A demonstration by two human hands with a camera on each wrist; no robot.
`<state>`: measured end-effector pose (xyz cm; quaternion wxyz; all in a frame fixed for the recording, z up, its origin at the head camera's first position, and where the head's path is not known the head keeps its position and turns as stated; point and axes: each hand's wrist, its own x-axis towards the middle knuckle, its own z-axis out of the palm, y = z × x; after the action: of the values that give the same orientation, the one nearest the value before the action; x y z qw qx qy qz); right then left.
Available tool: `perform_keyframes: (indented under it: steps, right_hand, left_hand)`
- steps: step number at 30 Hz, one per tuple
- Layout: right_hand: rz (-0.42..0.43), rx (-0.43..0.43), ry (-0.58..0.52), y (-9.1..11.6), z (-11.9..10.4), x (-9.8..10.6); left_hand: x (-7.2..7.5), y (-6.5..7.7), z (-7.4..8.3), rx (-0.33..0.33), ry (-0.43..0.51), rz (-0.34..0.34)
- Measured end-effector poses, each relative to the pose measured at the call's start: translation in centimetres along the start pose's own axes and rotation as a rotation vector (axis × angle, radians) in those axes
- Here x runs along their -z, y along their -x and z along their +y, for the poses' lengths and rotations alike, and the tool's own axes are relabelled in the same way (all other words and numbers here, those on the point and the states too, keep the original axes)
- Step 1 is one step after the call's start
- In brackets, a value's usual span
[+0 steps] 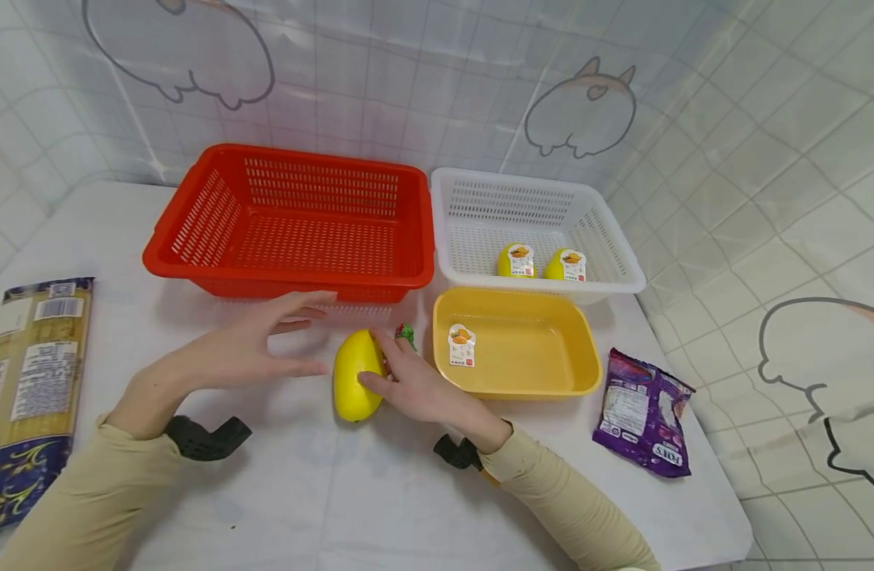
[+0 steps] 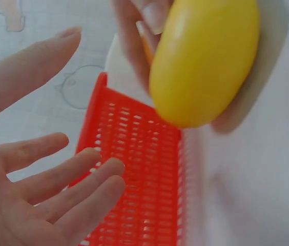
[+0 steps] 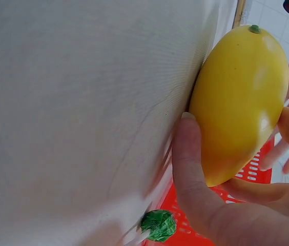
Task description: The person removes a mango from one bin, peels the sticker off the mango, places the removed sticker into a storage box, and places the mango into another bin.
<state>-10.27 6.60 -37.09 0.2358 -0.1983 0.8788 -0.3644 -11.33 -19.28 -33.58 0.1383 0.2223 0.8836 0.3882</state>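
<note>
A smooth yellow mango [image 1: 356,377] lies on the white table in front of the red basket. My right hand [image 1: 424,384] holds it from the right; in the right wrist view, thumb and fingers bracket the mango [image 3: 242,97], its green stem end facing away from them. To the left of the fruit, my left hand [image 1: 266,353] hovers with fingers spread and touches nothing. The left wrist view shows that hand [image 2: 47,189] apart from the mango [image 2: 206,61]. Just beyond my right fingers is a green-wrapped lollipop [image 3: 158,225], partly hidden in the head view.
Along the back stand a red basket [image 1: 312,289] and a white basket [image 1: 473,186] holding two labelled yellow fruits [image 1: 514,260]. A yellow tub [image 1: 523,357] with a sticker sits before the white one. A purple snack bag [image 1: 644,412] lies right, a pasta packet [image 1: 33,396] left.
</note>
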Motion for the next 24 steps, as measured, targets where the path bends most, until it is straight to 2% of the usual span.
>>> perform_keyframes:
  steps: [6,12,19,24]
  right_hand:
    - [0.003,0.004,-0.009,0.0,-0.1,0.0]
    - [0.008,0.011,-0.022,-0.1,0.0,-0.1]
    - [0.013,0.027,-0.078,-0.2,0.0,-0.2]
    - [0.016,0.031,-0.127,-0.3,0.2,-0.3]
  left_hand:
    - [1.4,0.7,0.4,-0.078,-0.033,0.141]
    - [2.9,1.4,0.3,-0.084,-0.066,0.313]
    - [4.4,2.0,-0.3,0.015,-0.052,0.496]
    - [5.6,2.6,-1.5,0.103,-0.046,0.598]
